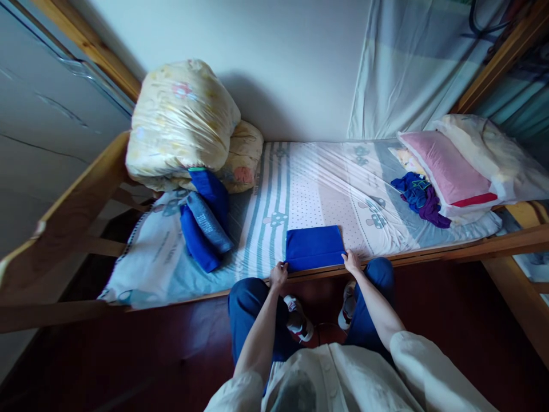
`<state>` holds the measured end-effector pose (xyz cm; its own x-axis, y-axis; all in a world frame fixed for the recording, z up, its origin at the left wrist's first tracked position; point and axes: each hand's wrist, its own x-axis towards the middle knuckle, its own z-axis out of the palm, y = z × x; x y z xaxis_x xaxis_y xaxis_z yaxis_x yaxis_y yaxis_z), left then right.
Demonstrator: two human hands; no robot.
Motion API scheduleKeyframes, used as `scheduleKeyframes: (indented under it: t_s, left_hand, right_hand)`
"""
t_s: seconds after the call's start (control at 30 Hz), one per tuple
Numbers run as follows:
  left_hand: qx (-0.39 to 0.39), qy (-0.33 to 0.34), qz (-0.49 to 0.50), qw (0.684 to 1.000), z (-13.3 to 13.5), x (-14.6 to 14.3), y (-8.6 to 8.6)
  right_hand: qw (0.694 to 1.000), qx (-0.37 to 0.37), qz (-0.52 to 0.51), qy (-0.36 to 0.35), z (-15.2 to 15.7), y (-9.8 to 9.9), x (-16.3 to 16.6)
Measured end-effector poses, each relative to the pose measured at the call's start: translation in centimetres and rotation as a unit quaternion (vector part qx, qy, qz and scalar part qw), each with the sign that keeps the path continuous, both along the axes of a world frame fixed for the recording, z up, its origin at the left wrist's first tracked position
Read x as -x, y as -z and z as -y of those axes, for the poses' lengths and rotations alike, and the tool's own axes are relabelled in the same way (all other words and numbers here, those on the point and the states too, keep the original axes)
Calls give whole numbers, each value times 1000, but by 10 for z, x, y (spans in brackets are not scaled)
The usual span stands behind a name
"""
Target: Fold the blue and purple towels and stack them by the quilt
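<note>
A blue cloth [315, 243], folded into a flat rectangle, lies on the bed's front edge. My left hand [279, 274] pinches its near left corner, while the fingers of my right hand [351, 262] are closed on its right edge close to the near corner. A crease runs across the cloth near its front. Beneath it is a patterned bed sheet [313, 197] with stripes, dots and mushroom prints.
Folded blue cloths [208, 229] lie to the left, below a bundled yellow quilt [182, 123]. On the right are crumpled blue and purple cloths [418, 197] beside a pink pillow [448, 166]. A wooden rail [454, 249] edges the bed, and a curtain [398, 74] hangs behind.
</note>
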<state>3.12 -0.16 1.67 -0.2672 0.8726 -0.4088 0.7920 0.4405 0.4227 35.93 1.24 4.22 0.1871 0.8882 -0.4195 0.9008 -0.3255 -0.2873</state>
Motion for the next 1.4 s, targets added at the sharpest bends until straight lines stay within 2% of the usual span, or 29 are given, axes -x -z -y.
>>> scheduleKeyframes:
  t_s: [0.33,0.73,0.9,1.0,1.07,1.17,1.23,1.3,1.4]
  left_hand:
    - [32,-17,-6,999,1,-1,0]
    - [3,-24,6,1000,6,-1,3]
    - [-20,-26,7,999,7,-1,6]
    - [-71,-11,9,997,7,2,7]
    - [-119,5,7,993,6,5,7]
    - [-176,72,25,982,7,4,7]
    - [-188,141,48,971,9,0,7]
    - [-167,188,55,966,11,-4,9]
    - [-130,222,39,966,15,-8,16]
  right_hand:
    - [999,26,9,22,-3,1,2]
    - [999,26,0,38,-2,2,3]
    - [1000,3,-11,28,1,3,1]
    - [999,-46,-10,17,4,2,0]
    - [993,-117,-1,-8,6,2,1]
    - [973,-208,-20,-98,9,1,6]
    - [961,-209,-52,-174,12,2,11]
    - [955,-176,-67,-229,15,4,16]
    - [957,-133,-53,-251,20,8,16]
